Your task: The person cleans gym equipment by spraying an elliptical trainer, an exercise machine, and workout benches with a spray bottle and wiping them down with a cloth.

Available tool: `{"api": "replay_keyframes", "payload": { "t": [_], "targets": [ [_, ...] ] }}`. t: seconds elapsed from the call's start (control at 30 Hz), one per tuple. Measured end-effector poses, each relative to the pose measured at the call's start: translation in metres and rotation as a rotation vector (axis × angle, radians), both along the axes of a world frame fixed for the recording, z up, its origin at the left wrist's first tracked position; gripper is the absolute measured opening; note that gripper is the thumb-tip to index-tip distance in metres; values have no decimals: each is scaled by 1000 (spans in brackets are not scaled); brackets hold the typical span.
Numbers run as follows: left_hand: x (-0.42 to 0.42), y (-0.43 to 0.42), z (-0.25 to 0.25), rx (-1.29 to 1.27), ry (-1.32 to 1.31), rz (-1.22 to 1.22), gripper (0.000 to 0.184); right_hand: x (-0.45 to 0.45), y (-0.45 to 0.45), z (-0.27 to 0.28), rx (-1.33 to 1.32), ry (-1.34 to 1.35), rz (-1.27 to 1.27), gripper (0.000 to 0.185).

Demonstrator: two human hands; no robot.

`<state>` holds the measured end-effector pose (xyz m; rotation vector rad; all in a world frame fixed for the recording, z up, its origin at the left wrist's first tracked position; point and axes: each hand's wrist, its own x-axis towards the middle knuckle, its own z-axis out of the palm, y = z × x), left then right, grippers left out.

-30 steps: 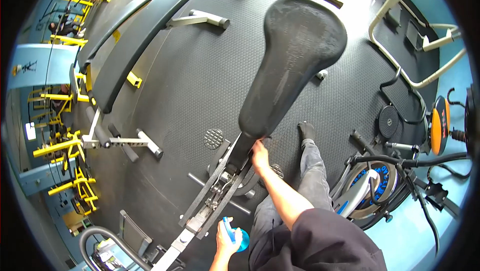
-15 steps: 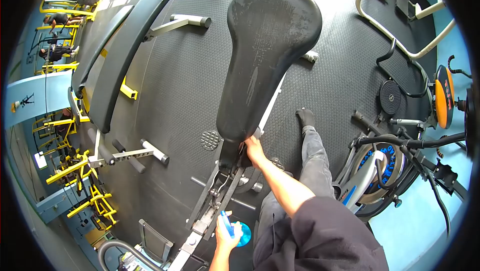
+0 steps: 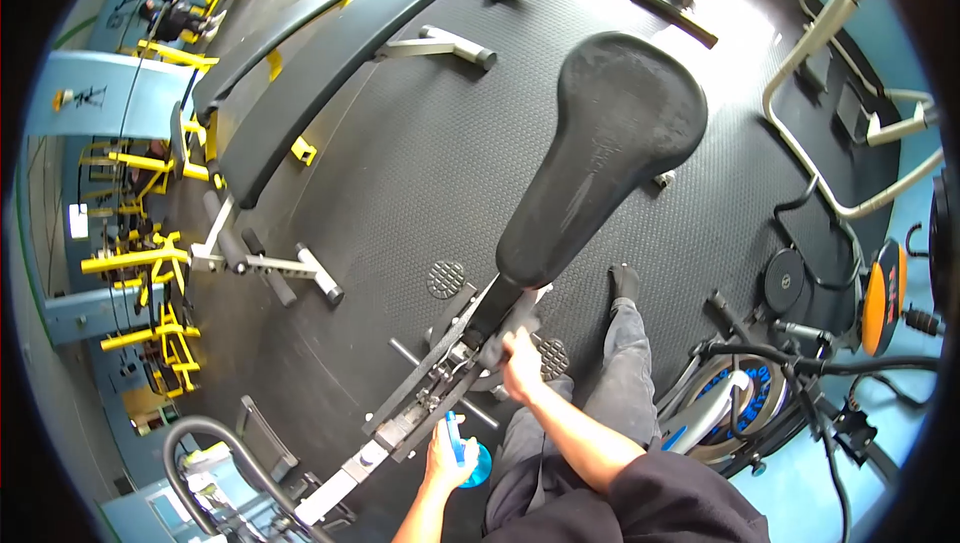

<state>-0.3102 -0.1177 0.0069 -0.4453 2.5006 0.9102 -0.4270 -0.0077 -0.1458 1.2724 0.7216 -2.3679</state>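
- Progress: the right hand (image 3: 521, 371) is at the machine's frame (image 3: 352, 474), just below the black seat (image 3: 600, 168), which lies at one o'clock from it; handling of the frame appears unfinished.
- Seat: apart from both hands, with pale scuffs on its upper face; whether its surface needs further attention cannot be judged.
- Left hand (image 3: 443, 460): wrapped round a blue spray bottle (image 3: 479, 467), at seven o'clock from the right.
- Right hand, state: fingers curled beside a blurred dark shape; whether they pinch it, one cannot tell.
- Obstructions: a ridged pedal (image 3: 553, 359) at three o'clock, just beside the right hand, and the person's leg (image 3: 622, 348) beyond, narrow that side.
- Surroundings: exercise bike (image 3: 722, 401) at three o'clock; long padded board (image 3: 335, 83) at eleven.
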Motion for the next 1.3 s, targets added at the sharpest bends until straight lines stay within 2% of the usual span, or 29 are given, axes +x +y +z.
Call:
{"api": "replay_keyframes", "payload": {
  "t": [0.07, 0.1, 0.13, 0.2, 0.27, 0.3, 0.33, 0.37, 0.4, 0.43, 0.47, 0.53, 0.57, 0.6, 0.67, 0.7, 0.73, 0.8, 0.87, 0.93, 0.97, 1.0, 1.07, 1.1, 1.13, 1.17, 1.2, 1.27, 1.3],
  "targets": [
    [5, -2, -5, -8, -41, -19, 50, 34, -4, 5, 334, 311, 585, 10],
    [8, -3, -8, -20, 2, -40, 49, 37, -7, 9, 498, 458, 508, 9],
    [11, -3, -9, -38, 44, -56, 49, 18, -1, 32, 554, 406, 393, 16],
    [13, 0, 1, 22, 30, 60, 48, -25, 6, 42, 1134, 524, 306, 21],
    [17, 0, 1, 90, 17, 162, 47, -30, -19, 14, 1376, 449, 427, 28],
    [23, -1, 0, 97, 42, 150, 47, -23, -32, 4, 1367, 426, 509, 39],
    [28, -2, -2, 105, 69, 134, 46, -4, -47, -27, 1432, 506, 472, 43],
    [34, -2, -2, 131, 29, 177, 46, 19, -52, -39, 1325, 552, 592, 43],
    [47, -7, -12, 110, 132, 110, 46, 38, -57, -48, 1212, 598, 715, 42],
    [57, -11, -17, 79, 154, 102, 45, 48, -60, -62, 1000, 615, 567, 37],
    [68, -13, -20, 49, 175, 96, 43, 45, -60, -56, 1104, 569, 551, 30],
    [83, -17, -21, 51, 167, 117, 43, 39, -43, -35, 837, 534, 636, 28],
    [86, -19, -20, 54, 158, 110, 43, 42, -38, -37, 811, 638, 603, 29],
    [89, -21, -18, 56, 141, 120, 44, 54, -30, -43, 875, 614, 818, 32],
    [94, -21, -14, 15, 157, 164, 44, 74, -41, -21, 994, 484, 938, 42],
    [96, -20, -11, 56, 125, 213, 45, 76, -46, -22, 1029, 551, 954, 54],
    [100, -20, -11, 49, 109, 243, 45, 77, -51, -19, 1018, 536, 925, 56],
    [99, -19, -3, 49, 163, 271, 46, 94, -56, -32, 1115, 671, 1020, 52],
    [102, -16, 2, 42, 202, 343, 48, 84, -43, -28, 1098, 670, 1237, 43],
    [104, -8, 11, 70, 217, 499, 46, 84, -31, -58, 1407, 647, 1207, 43],
    [108, -3, 15, 68, 222, 553, 47, 87, -30, -49, 1401, 664, 1174, 45],
    [110, 2, 18, 72, 232, 596, 47, 85, -28, -40, 1160, 496, 1420, 46],
    [119, 14, 24, 33, 223, 679, 48, 145, -35, -135, 269, 443, 978, 40],
    [124, 21, 29, 54, 266, 756, 49, 153, -48, -92, 269, 692, 1167, 41],
    [130, 23, 29, -119, 351, 669, 48, 151, -70, -16, 255, 950, 1346, 43],
    [141, 29, 27, -126, 315, 734, 48, 136, -99, 54, 376, 857, 1563, 44],
    [150, 37, 26, -134, 276, 799, 49, 128, -117, 95, 502, 755, 1772, 47],
    [162, 52, 31, -138, 217, 907, 47, 141, -120, 65, 533, 821, 1643, 55],
    [169, 61, 32, -151, 240, 978, 46, 155, -111, 15, 639, 1110, 1424, 55]
  ]
}}
